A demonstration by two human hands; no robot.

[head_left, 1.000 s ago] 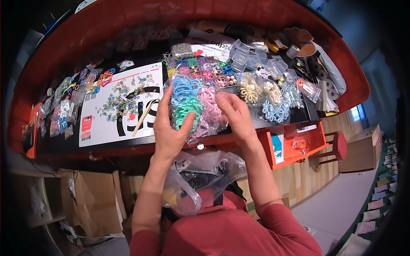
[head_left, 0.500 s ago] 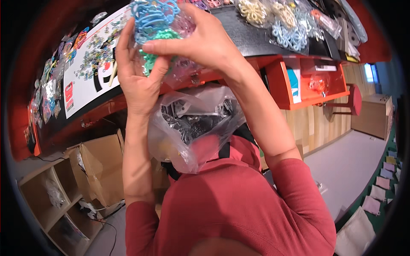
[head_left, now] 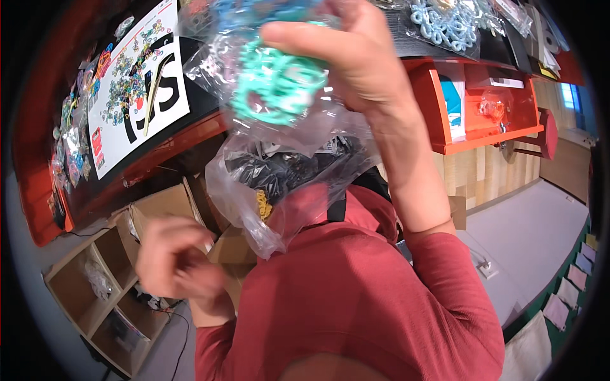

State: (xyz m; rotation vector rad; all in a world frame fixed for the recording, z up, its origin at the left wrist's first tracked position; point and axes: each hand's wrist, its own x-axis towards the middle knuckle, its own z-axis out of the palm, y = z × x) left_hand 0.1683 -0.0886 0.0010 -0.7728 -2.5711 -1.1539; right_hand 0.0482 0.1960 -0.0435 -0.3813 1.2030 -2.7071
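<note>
Up at the table edge, my right hand grips clear plastic packets, its thumb pressed across the front. The nearest packet holds a bundle of mint-green looped cord; behind it shows a packet with blue looped cord. My left hand is away at the lower left, above the shelf and box area, its fingers smeared by motion. Below the packets, a large clear plastic bag lies open at my lap. Inside are black wrapped packets, and a yellow bundle shows through its side.
On the dark table lie a white printed sheet strewn with small coloured rings and a packet of light-blue chain. An orange drawer stands out at the right. Cardboard boxes and a wooden shelf are at the lower left.
My left hand has let go of the packets and swung down to the lower left. My right hand alone holds them, with the mint-green one now lower and nearer.
</note>
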